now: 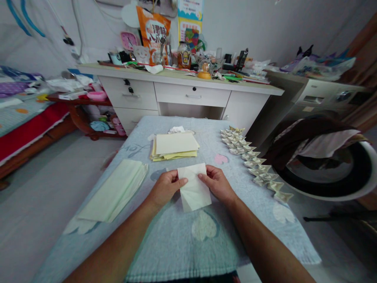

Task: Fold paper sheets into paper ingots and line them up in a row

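Observation:
A pale, creased sheet of paper (194, 192) is held up over the table between both hands. My left hand (166, 186) pinches its left edge, thumb on the front face. On the opposite edge my right hand (219, 182) grips it the same way, fingers hidden behind. Just beyond the hands lies a stack of cream and yellow paper (176, 144). Long pale green sheets (116, 190) rest to the left. Along the right side runs a row of folded paper boats (256, 169), several of them, some nested close together.
A blue patterned cloth (188, 251) covers the table. Behind it stands a white desk (191, 92) crowded with jars, a pink clock (129, 40) and an orange snack bag (153, 33). To the right is a washing machine (318, 98) with its door open and laundry hanging out.

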A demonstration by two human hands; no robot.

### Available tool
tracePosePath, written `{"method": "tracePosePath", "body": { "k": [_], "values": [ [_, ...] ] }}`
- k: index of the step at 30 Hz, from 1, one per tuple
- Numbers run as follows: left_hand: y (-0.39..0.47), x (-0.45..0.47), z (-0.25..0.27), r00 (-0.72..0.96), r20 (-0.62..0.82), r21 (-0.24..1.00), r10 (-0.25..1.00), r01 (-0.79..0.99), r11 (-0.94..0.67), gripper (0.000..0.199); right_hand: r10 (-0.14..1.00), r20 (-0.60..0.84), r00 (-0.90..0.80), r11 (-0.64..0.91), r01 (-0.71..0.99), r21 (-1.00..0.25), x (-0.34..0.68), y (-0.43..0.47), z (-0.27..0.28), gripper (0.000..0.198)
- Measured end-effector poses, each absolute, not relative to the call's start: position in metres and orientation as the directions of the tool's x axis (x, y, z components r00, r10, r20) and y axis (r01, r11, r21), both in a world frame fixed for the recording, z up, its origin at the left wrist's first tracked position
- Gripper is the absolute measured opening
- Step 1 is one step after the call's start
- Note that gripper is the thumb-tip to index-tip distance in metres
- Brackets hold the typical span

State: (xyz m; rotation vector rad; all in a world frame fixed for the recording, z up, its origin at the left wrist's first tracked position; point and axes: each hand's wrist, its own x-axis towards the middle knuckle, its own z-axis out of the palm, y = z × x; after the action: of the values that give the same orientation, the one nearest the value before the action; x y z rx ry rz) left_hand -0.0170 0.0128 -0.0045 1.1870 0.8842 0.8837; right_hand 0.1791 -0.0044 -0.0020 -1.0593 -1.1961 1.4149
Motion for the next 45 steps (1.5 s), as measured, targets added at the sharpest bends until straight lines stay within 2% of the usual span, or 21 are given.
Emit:
{"method": "tracePosePath", "body": {
  "k": [9, 14, 19, 23, 26, 32, 36, 38, 41, 43, 45],
  "values": [
    [0.012, -0.015, -0.001, 0.382, -0.081, 0.968, 0.921, -0.189, 0.163, 0.041, 0.989, -0.011, -0.151, -0.032, -0.141, -0.989, 0.178, -0.003, -0.007, 0.028],
    [0.012, -0.015, 0.002, 0.323, -0.081, 0.965, 0.943, -0.209, 0.155, 0.041, 0.972, -0.009, -0.234, -0.063, -0.223, -0.973, 0.18, -0.004, -0.005, 0.03],
    [0.012, -0.016, 0.004, 0.348, -0.107, 0.957, 0.931, -0.219, 0.192, 0.043, 0.982, 0.002, -0.186, -0.049, -0.27, -0.962, 0.18, -0.002, -0.005, 0.031],
    [0.013, -0.017, 0.001, 0.38, -0.113, 0.955, 0.918, -0.212, 0.205, 0.045, 0.989, 0.006, -0.15, -0.038, -0.287, -0.957, 0.18, -0.002, -0.002, 0.039],
    [0.013, -0.016, -0.001, 0.35, -0.12, 0.956, 0.929, -0.211, 0.203, 0.046, 0.981, -0.032, -0.194, -0.085, -0.268, -0.96, 0.181, -0.003, 0.001, 0.05],
    [0.015, -0.013, -0.003, 0.283, -0.124, 0.969, 0.951, -0.17, 0.177, 0.047, 0.977, -0.081, -0.197, -0.09, -0.036, -0.995, 0.186, -0.004, 0.002, 0.059],
    [0.015, -0.011, -0.007, 0.231, -0.089, 0.993, 0.969, -0.055, 0.104, 0.053, 0.986, -0.036, -0.166, 0.003, 0.229, -0.973, 0.19, -0.002, -0.004, 0.054],
    [0.015, -0.011, -0.01, 0.22, -0.064, 0.998, 0.973, 0.004, 0.065, 0.059, 0.992, 0.067, -0.107, 0.106, 0.417, -0.903, 0.191, -0.001, -0.006, 0.054],
    [0.015, -0.01, -0.013, 0.212, -0.051, 0.998, 0.976, 0.03, 0.046, 0.062, 0.938, 0.344, -0.043, 0.287, 0.653, -0.701, 0.191, -0.004, -0.003, 0.053],
    [0.016, -0.01, -0.013, 0.202, -0.055, 0.998, 0.978, 0.002, 0.056, 0.062, 0.884, 0.455, -0.109, 0.39, 0.711, -0.585, 0.188, -0.01, 0.003, 0.047],
    [0.015, -0.009, -0.011, 0.188, -0.066, 0.997, 0.98, -0.027, 0.072, 0.06, 0.863, 0.45, -0.23, 0.464, 0.712, -0.526, 0.184, -0.017, 0.011, 0.046]
  ]
}}
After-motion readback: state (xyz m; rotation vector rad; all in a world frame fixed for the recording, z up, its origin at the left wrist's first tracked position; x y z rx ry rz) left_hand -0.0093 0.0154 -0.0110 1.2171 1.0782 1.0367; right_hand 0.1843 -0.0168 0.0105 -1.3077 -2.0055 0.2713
